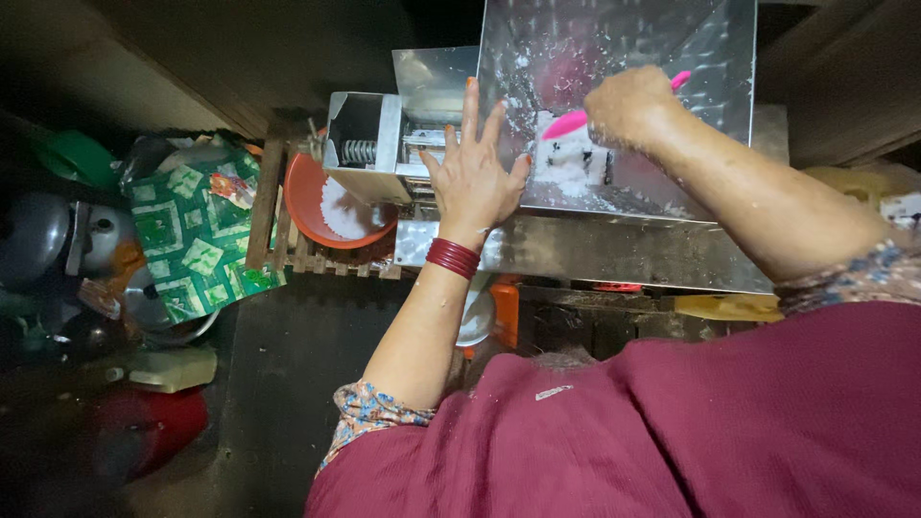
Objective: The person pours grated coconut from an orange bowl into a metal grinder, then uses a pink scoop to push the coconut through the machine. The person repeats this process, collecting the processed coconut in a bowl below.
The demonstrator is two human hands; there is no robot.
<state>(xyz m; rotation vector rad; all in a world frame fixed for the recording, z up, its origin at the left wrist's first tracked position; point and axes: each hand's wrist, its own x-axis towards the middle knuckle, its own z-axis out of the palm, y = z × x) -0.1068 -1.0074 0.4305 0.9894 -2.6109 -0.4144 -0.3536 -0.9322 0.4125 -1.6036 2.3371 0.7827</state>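
My left hand (pixel 472 171) rests flat, fingers spread, on the outer wall of a steel hopper (pixel 710 86), with red bangles on its wrist. Inside the hopper, my right hand (pixel 628 104) is closed around a pink spatula (pixel 568 123) whose tip points at white wet paste (pixel 576 163) on the hopper's floor. To the left of the hopper, the machine's outlet chute (pixel 366 144) hangs over an orange bowl (pixel 305 197) holding white ground material.
The bowl stands on a wooden slatted stool (pixel 273 206). A green patterned bag (pixel 197 235), steel pots (pixel 58 240) and a red vessel (pixel 153 427) crowd the dark floor at the left. A yellow container (pixel 729 307) lies under the machine's steel base.
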